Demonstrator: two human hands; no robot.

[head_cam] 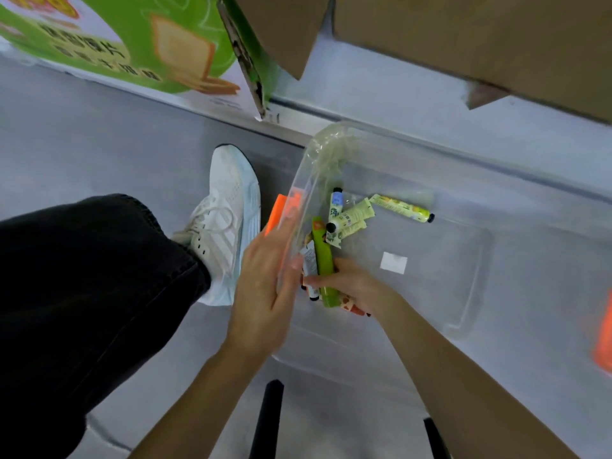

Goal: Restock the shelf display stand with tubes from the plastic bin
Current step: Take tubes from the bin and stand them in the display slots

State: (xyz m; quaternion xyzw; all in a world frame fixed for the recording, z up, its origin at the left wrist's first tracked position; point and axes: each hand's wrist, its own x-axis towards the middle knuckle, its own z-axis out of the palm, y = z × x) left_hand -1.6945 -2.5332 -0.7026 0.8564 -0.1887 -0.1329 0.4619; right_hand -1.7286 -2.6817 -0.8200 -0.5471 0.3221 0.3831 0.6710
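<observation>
A clear plastic bin [463, 270] sits on the grey floor. My right hand [347, 286] is inside it and grips a bunch of tubes, with a green tube [324, 263] and a white one [309, 260] sticking out of the fist. My left hand [268, 286] lies flat against the bin's left wall with straight fingers. Several loose pale green and yellow tubes lie at the bin's far left: one yellow-green tube [402, 207] apart from the others, and a small pile [344, 218] closer to me.
An orange clip [278, 213] sits on the bin's left side, another orange piece [604, 339] at the right edge. A white shoe [228, 213] and black trouser leg [82, 276] stand left. Green printed box [132, 41] and brown cartons [463, 34] lie beyond.
</observation>
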